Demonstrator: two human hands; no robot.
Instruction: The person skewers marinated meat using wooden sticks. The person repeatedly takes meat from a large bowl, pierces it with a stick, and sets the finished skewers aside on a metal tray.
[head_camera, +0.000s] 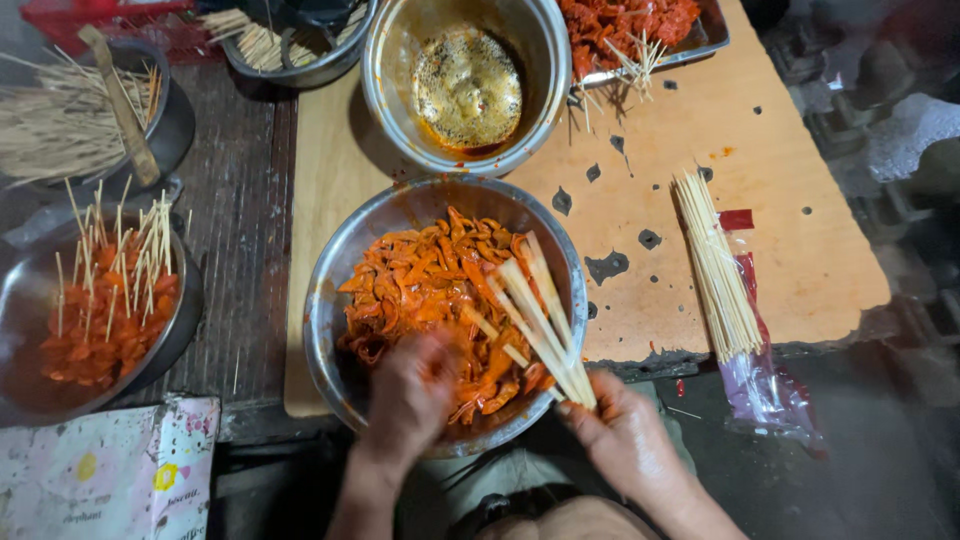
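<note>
Two hands at work over steel bowl of red marinated meat.

L hand (412, 392) is down in the meat strips (425, 285), fingers curled into them; firm pinch or not, cannot tell. R hand (622, 435) is clamped on a bundle of bamboo skewers (535, 315), held by the lower ends, tips fanned over the bowl (330, 290), which sits at near edge of wooden surface (790, 240). Judged: meat soft, oily, slippery, best pinched through thick part; skewers light, stiff, brittle. Behind: pot (385, 85) w/ marinade dregs; tray (700, 40) of more red meat. Left: bowl of skewered pieces (25, 300). Right: loose skewer pack (715, 265) on plastic wrap.
</note>
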